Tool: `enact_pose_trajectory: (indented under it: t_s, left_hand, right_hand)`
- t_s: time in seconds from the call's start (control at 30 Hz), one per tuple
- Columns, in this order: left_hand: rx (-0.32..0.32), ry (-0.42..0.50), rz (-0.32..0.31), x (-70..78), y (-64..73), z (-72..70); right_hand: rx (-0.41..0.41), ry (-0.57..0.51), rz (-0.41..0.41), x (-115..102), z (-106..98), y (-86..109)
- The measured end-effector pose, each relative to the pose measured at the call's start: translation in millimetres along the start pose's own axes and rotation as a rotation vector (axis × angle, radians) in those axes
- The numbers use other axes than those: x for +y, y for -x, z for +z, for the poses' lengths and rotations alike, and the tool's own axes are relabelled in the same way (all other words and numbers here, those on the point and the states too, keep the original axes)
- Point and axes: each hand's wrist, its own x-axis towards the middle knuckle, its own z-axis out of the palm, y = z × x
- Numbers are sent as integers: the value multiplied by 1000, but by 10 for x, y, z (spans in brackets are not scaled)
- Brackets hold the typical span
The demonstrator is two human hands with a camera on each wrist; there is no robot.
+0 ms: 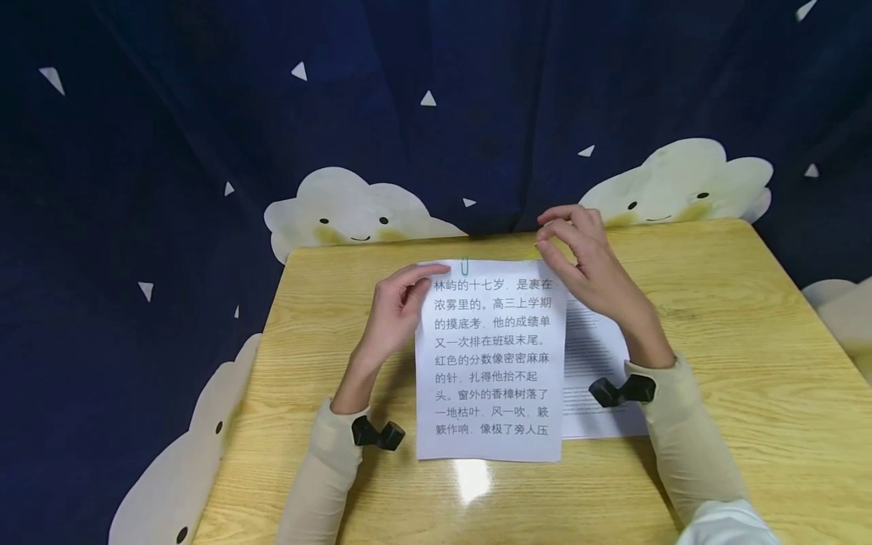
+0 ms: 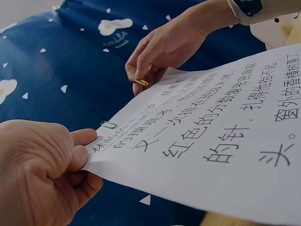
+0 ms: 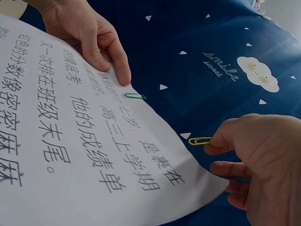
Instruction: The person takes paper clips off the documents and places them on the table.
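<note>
Large Chinese characters cover a white sheet of paper [image 1: 490, 363] raised above the table. At its upper left corner my left hand [image 1: 398, 306] pinches the paper between thumb and fingers. A green paper clip [image 2: 108, 125] sits on the top edge, close to the left fingertips. My right hand [image 1: 579, 253] is at the upper right corner and pinches a yellow paper clip [image 3: 200, 141] between thumb and index finger. The clip is just off the paper's edge in the right wrist view. Lower fingers of the right hand touch the sheet's corner there.
Another printed sheet [image 1: 599, 378] with small text lies on the wooden table [image 1: 736, 363], partly hidden behind the raised paper. A dark blue curtain [image 1: 477, 136] with white triangles and clouds hangs at the table's far edge. Both wrists carry small black cameras [image 1: 623, 390].
</note>
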Motion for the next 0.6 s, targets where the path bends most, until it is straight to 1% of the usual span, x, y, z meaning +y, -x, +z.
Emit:
enact_pose_trajectory:
  t_s: [0.13,0.27,0.33,0.43,0.6]
  left_hand:
    - [1,-15,-4,-10,-1,6]
    - [-1,-19,-6,-22,-6,10]
    - [-7,-7,-9,-34,-8,11]
    - [-9,7,-19,-55,-7,2]
    - [8,5,-17,-79,-9,-19]
  right_hand:
    - [-11,10,-10,31,-55,2]
    - [-31,29,20,63,-121,11]
    - [-30,36,47,78,-151,20]
    - [-19,40,67,106,-182,27]
    - [-4,34,55,177,-216,32]
